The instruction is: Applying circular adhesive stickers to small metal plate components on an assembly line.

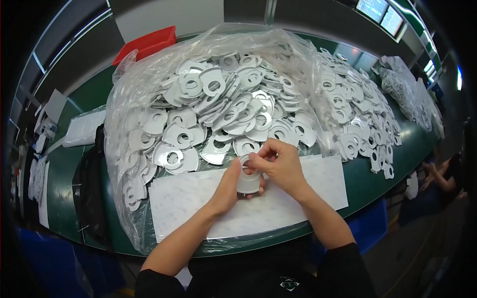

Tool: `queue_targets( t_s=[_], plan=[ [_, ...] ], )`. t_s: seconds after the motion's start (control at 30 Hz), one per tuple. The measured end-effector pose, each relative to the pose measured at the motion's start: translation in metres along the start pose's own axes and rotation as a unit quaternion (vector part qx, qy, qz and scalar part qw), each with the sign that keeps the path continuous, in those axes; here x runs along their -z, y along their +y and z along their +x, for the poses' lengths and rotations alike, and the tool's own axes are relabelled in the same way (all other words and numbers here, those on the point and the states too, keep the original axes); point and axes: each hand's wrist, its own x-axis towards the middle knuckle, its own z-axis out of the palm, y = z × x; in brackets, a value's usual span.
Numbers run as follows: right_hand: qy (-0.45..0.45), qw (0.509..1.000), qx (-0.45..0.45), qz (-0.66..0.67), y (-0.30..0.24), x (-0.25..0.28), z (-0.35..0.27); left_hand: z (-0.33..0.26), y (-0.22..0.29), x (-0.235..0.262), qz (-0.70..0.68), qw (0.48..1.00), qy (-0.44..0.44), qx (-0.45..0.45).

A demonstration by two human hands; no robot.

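Observation:
A flat white part with a round hole (248, 185) is held in front of me, over a white paper sheet (198, 218). My left hand (229, 186) grips it from the left, thumb on its face and fingertips showing beneath its right edge. Bent over the upper right of the same part is my right hand (280, 164), thumb and index finger pinched close to the hole. Whether something small sits in that pinch I cannot tell. Just beyond my hands rises a large heap of similar white holed parts (233, 109), lying on a clear plastic bag.
A second heap of such parts (355, 109) spreads over the green table (397, 164) to the right, with a filled plastic bag (405, 89) behind. At the far left stands a red bin (146, 47). A black bag (92, 188) lies left. Another person's hands (432, 176) show far right.

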Motion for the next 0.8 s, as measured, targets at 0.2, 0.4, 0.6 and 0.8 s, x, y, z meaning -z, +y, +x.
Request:
queue_targets(
  t_s=[0.2, 0.4, 0.6, 0.8],
  plan=[
    [0.080, 0.959, 0.099, -0.253, -0.005, -0.005, -0.004, -0.002, 0.004, -0.004, -0.073, 0.997, 0.006, 0.019],
    [0.042, 0.941, 0.146, -0.303, -0.006, 0.001, -0.006, -0.001, 0.007, -0.004, -0.117, 0.993, 0.017, 0.016],
    [-0.061, 0.974, 0.117, -0.184, -0.004, 0.018, -0.003, 0.000, 0.005, -0.002, -0.163, 0.986, 0.026, 0.038],
    [-0.016, 0.971, 0.139, -0.195, 0.009, 0.017, 0.001, 0.004, 0.009, -0.009, -0.192, 0.975, 0.088, 0.066]
  ],
)
